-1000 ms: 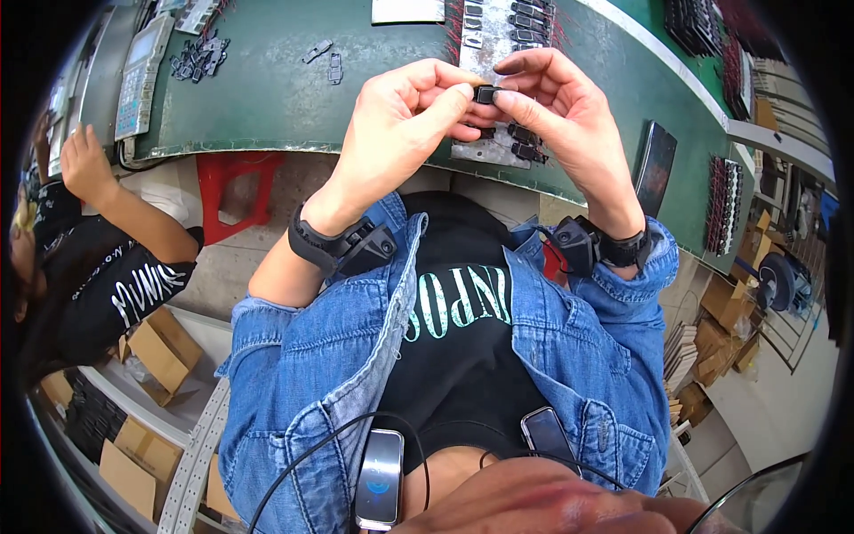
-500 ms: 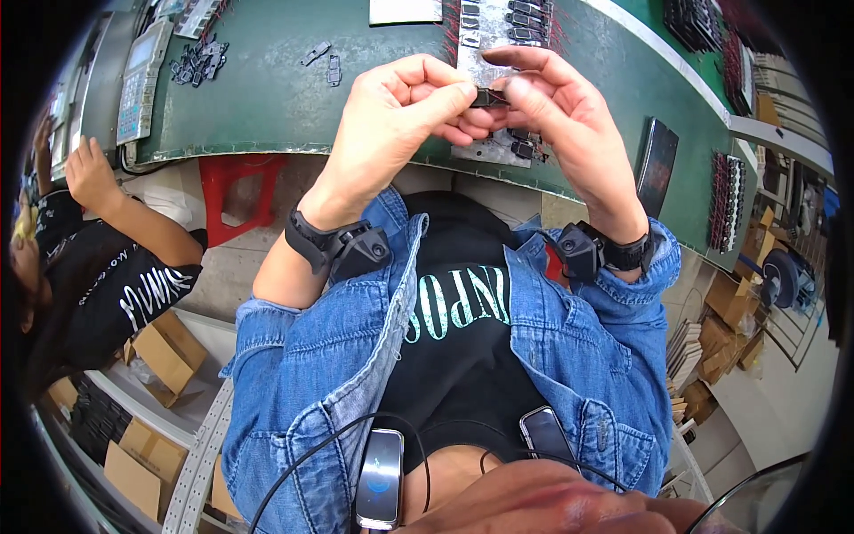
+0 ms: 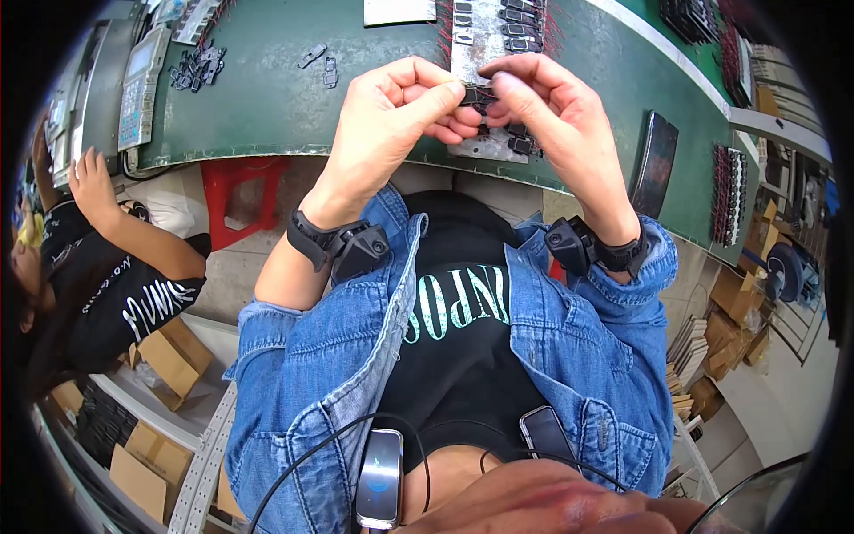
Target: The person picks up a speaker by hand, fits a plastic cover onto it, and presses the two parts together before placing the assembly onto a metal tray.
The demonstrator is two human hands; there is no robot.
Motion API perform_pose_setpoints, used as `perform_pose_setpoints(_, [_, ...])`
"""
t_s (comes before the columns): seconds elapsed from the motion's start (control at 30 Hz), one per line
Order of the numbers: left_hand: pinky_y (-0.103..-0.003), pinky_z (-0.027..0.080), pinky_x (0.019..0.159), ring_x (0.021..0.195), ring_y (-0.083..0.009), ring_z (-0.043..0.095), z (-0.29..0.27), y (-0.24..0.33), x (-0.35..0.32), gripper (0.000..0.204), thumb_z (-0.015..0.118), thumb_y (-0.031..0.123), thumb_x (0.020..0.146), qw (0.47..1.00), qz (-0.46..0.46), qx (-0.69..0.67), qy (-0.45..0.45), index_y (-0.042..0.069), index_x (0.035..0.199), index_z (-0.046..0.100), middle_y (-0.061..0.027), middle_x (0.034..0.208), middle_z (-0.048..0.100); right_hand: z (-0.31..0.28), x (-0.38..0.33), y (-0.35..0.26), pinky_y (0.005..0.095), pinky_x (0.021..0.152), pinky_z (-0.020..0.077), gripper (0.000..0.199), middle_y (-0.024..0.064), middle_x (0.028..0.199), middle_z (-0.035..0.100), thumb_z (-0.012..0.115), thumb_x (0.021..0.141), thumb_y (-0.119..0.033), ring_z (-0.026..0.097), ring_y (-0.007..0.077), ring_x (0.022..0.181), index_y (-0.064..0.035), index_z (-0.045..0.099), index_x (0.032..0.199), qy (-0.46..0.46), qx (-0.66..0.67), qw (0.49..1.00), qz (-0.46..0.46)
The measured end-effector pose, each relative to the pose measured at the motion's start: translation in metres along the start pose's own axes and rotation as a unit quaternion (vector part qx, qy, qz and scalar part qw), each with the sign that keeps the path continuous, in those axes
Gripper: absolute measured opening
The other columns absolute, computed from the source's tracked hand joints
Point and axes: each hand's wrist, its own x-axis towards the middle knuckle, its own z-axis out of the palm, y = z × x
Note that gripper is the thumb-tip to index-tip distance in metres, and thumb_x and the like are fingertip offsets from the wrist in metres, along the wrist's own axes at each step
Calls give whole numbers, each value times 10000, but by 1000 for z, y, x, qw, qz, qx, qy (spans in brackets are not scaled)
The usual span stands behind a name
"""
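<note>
My left hand [image 3: 391,107] pinches a small black plastic part [image 3: 477,95] between thumb and fingers, above the near edge of the green table. At the part's right end is my right hand [image 3: 562,107], its thumb and fingers curled close together. Whether they grip the part or something thin on it is hidden. Under and beyond my hands a grey metal plate [image 3: 471,58] carries rows of similar black parts [image 3: 521,28], with red wires sticking out along both sides. More black parts [image 3: 519,141] lie at its near end, partly behind my right fingers.
Two loose black parts [image 3: 330,71] and a pile [image 3: 197,68] lie on the green table [image 3: 258,98] to the left, near a grey keypad device [image 3: 142,89]. A dark flat case [image 3: 654,165] and a wired strip [image 3: 729,196] lie right. A co-worker's arm [image 3: 133,222] is at left.
The black part has tilted and shifted slightly left in my fingers. My right thumb and fingers have moved up a little over its right end, and my left hand has barely moved.
</note>
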Motion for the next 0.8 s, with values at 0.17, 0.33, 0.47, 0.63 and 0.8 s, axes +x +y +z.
perform_pose_setpoints(0.17, [-256,575,727,820,-182,709,9,5,-6,196,560,143,986,998,47,36,4,-36,1041,618,-146,901,711,-8,6,2,230,772,525,188,45,947,648,638,942,-142,626,93,839,-5,634,1071,-53,89,993,51])
perform_pose_setpoints(0.33, [-260,578,764,873,-188,710,9,9,-11,215,545,131,995,999,12,-26,-16,-50,1092,610,-140,938,709,-13,3,3,225,761,526,195,31,937,632,638,939,-128,622,91,852,-5,612,1089,-68,109,987,92])
perform_pose_setpoints(0.47, [-259,578,775,885,-177,705,11,5,-13,208,548,117,992,999,18,-23,-19,-52,1096,610,-127,958,702,-8,2,13,229,776,525,204,31,968,616,615,948,-101,617,91,876,-8,576,1124,-79,115,989,39])
perform_pose_setpoints(0.63, [-254,576,777,873,-151,696,14,-7,-19,178,565,87,977,999,35,17,17,-48,1080,619,-99,958,692,9,-9,11,225,799,513,180,37,1003,595,580,960,-68,604,89,890,-13,548,1128,-26,-63,997,-46])
perform_pose_setpoints(0.8, [-248,573,770,852,-128,687,12,-3,-29,159,584,69,962,997,56,49,15,-48,1061,625,-84,939,692,11,-16,-1,218,801,501,165,32,1000,593,568,965,-62,598,92,892,-4,558,1118,-45,-101,993,-36])
